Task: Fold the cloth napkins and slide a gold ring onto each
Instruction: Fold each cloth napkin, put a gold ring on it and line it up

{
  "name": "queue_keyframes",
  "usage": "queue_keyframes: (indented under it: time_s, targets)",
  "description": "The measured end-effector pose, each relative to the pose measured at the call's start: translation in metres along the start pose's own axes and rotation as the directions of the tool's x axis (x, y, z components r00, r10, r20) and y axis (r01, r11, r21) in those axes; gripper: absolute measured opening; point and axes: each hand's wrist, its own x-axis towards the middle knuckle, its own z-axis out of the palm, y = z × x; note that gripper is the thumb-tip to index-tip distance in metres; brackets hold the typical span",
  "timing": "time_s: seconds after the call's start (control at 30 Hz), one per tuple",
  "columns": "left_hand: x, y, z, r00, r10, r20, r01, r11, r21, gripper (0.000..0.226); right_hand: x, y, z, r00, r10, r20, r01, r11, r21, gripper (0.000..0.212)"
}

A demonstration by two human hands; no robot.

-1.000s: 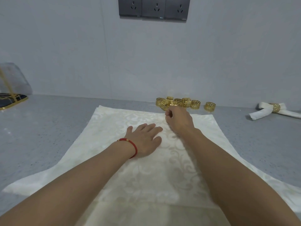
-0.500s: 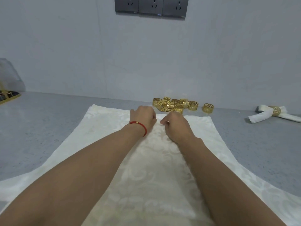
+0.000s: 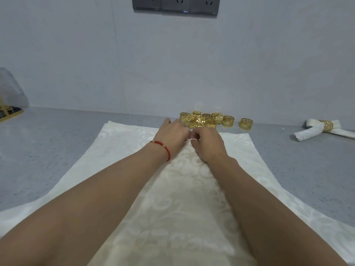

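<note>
A cream patterned cloth napkin lies spread flat on the grey counter. My left hand, with a red bracelet at the wrist, and my right hand meet at the middle of the napkin's far edge. Both pinch a small bunch of cloth between fingers and thumbs there. Just beyond the hands sits a pile of several gold rings, and one more gold ring stands alone to the right. At far right lies a folded napkin with a gold ring on it.
The grey counter meets a pale wall close behind the rings. A gold wire stand with a dark base sits at the far left edge. Dark wall sockets hang above.
My left hand slid from flat on the napkin's middle up to its far edge beside the right hand. Both hands have closed together and gathered a bit of cloth there.
</note>
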Motion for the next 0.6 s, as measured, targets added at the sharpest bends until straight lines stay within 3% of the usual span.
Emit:
queue_keyframes:
  time_s: [0.13,0.23,0.37,0.43,0.6]
  targets:
    - [-0.006,0.001,-0.004,0.998,-0.004,0.064,0.005,1.0,-0.016,0.023,-0.001,0.002,-0.009,0.997,-0.04,0.061,0.038,0.999,0.023,0.028]
    - [-0.011,0.003,-0.003,0.992,-0.102,0.073,0.111,0.984,-0.137,0.022,-0.002,0.005,-0.016,0.988,-0.025,0.152,0.019,0.999,0.042,0.03]
    - [-0.019,0.004,0.007,0.937,-0.35,0.016,0.32,0.835,-0.448,0.021,-0.004,0.004,-0.015,0.989,0.065,0.133,-0.088,0.981,0.173,0.028]
    - [-0.019,0.001,0.011,0.921,-0.387,0.041,0.349,0.776,-0.526,0.02,-0.002,0.006,-0.012,0.986,0.128,0.109,-0.152,0.958,0.245,0.026]
    - [-0.015,0.002,0.016,0.945,-0.32,0.07,0.319,0.847,-0.425,0.018,-0.001,0.011,-0.009,0.994,0.041,0.106,-0.062,0.977,0.202,0.005]
